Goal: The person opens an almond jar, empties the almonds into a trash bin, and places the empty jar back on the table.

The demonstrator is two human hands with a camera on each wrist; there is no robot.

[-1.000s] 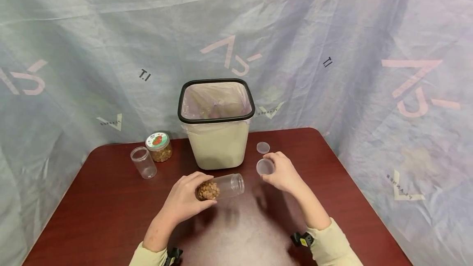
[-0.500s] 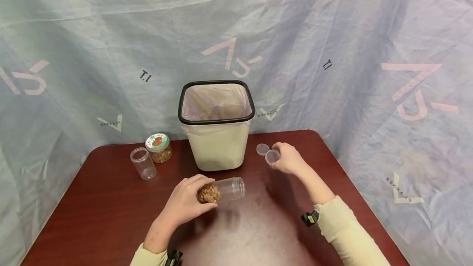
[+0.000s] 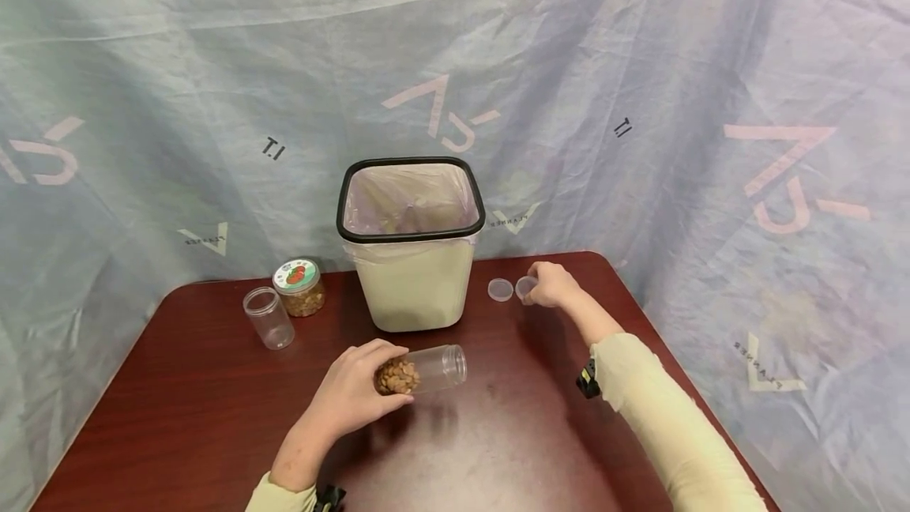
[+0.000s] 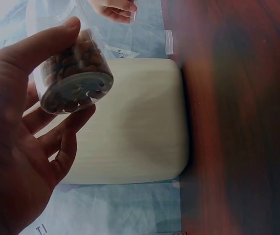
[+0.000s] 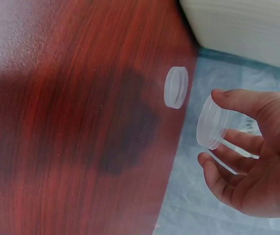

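Note:
My left hand [image 3: 359,387] grips a clear plastic jar [image 3: 432,368] by its base end, tipped nearly on its side above the table. Brown kibble-like pieces [image 4: 76,58] lie gathered at the jar's bottom, and its uncovered mouth points right. Far to the right, my right hand [image 3: 557,288] pinches a translucent round lid [image 5: 211,122] between thumb and fingers, close over the table's back right part. A second lid [image 3: 501,289] of the same sort lies on the table just left of it.
A cream bin [image 3: 411,291] with a black rim and a plastic liner stands at the back middle. Left of it are an open, empty clear jar [image 3: 270,321] and a squat jar [image 3: 298,288] with a tomato picture on its lid. A grey curtain hangs behind the table [image 3: 213,401].
My right hand has carried its lid back and to the right, past the lid on the table. The left hand with the tipped jar has stayed almost still.

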